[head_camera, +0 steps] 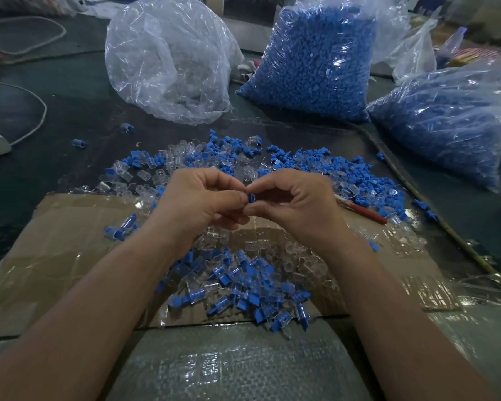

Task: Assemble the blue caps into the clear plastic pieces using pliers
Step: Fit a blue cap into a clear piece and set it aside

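Blue cap: a single blue cap [251, 197] is being held in the air above the cardboard sheet [70, 244], right where the two hands' fingertips are meeting.
Left hand: the left hand [203, 198] is curling inward, its thumb and forefinger pinching the cap from the left. Whether a clear piece is hidden inside that grip cannot be told.
Right hand: the right hand [295, 201] is also curling, its forefinger and thumb pinching the same cap from the right.
Axis: the cap appears to be lying across the body, from one hand toward the other, so any push would likely be running sideways between the hands.
Pliers: the red-handled pliers [362, 210] are lying on the cardboard just beside the right hand, partly hidden behind it, the handle pointing away to the right. They are nearer the right hand, and neither hand is touching them.
Supplies: loose parts [315, 166] are lying beyond the hands, and the joined pieces [243, 285] are piling up below the wrists.
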